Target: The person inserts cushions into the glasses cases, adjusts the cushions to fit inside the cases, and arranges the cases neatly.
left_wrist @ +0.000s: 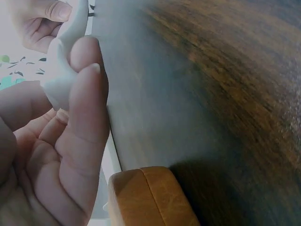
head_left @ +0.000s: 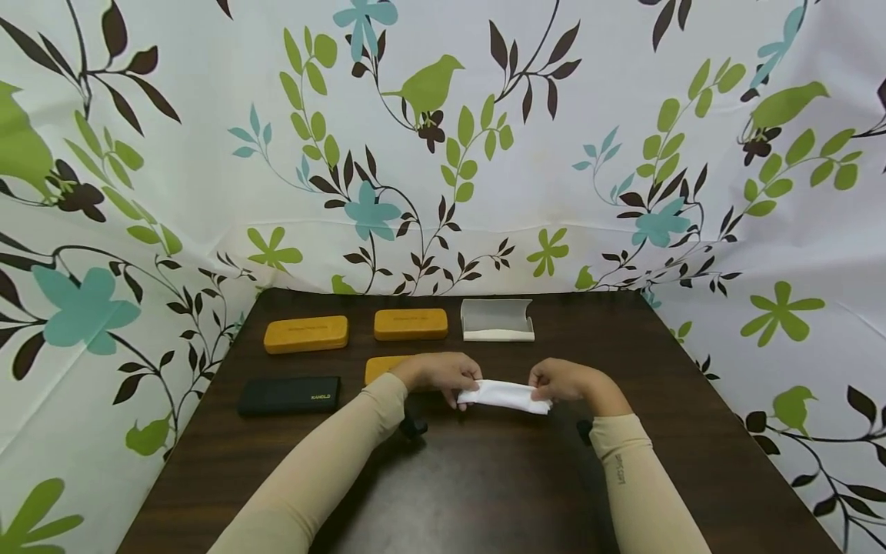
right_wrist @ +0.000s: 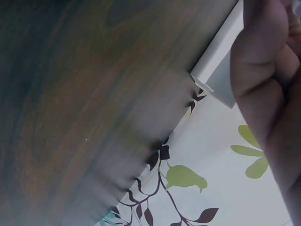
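Observation:
A folded strip of white cloth (head_left: 505,395) is stretched between both hands, held above the dark table. My left hand (head_left: 446,375) pinches its left end between thumb and fingers. At the other end, my right hand (head_left: 562,379) pinches the cloth in the same way. The left wrist view shows the cloth (left_wrist: 59,70) bending between the fingers of the left hand (left_wrist: 61,146). Partly behind the left hand lies a yellow-brown case (head_left: 379,368). Behind the cloth stands an open white case (head_left: 498,336). The right wrist view hides the cloth behind the right hand (right_wrist: 268,70).
Two more yellow-brown cases, one on the left (head_left: 306,335) and one in the middle (head_left: 411,325), lie along the table's back. A long black case (head_left: 289,395) lies at left. A patterned curtain (head_left: 443,261) hangs behind the dark wooden table (head_left: 471,492).

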### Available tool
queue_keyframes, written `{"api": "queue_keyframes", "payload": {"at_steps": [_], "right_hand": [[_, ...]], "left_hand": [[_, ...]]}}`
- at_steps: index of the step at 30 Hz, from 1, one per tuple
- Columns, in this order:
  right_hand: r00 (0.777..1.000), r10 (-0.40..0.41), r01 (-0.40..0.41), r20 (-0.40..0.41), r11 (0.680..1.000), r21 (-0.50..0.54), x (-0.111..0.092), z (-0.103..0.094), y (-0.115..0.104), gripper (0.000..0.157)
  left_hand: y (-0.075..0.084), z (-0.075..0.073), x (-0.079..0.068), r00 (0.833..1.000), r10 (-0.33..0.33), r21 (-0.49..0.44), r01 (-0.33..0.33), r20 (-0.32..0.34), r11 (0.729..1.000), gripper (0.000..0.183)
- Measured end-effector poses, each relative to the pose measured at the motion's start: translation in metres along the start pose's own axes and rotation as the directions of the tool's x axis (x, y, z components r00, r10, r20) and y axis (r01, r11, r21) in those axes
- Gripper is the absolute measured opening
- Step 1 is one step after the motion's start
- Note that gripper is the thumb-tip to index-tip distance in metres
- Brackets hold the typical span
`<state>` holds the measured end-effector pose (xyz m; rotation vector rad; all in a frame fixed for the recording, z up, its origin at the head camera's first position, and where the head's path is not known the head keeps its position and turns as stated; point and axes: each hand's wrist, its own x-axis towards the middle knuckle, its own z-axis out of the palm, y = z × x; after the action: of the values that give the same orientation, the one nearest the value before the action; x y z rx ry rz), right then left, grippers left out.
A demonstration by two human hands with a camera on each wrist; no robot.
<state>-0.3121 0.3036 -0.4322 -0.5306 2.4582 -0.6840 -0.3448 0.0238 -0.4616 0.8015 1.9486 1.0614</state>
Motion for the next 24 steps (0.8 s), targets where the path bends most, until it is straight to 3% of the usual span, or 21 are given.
{"api": "queue_keyframes", "payload": {"at_steps": [14, 24], "right_hand": [[1.000, -0.012, 0.011, 0.027, 1.000, 0.029, 0.013, -0.013, -0.002, 0.007], [0.999, -0.042, 0.041, 0.024, 0.998, 0.041, 0.021, -0.021, -0.004, 0.007]], "left_hand": [[0.007, -0.017, -0.002, 0.997, -0.069, -0.062, 0.067, -0.037, 0.996, 0.013], [0.001, -0.033, -0.002, 0.997, -0.052, -0.084, 0.047, -0.049, 0.995, 0.016]]}}
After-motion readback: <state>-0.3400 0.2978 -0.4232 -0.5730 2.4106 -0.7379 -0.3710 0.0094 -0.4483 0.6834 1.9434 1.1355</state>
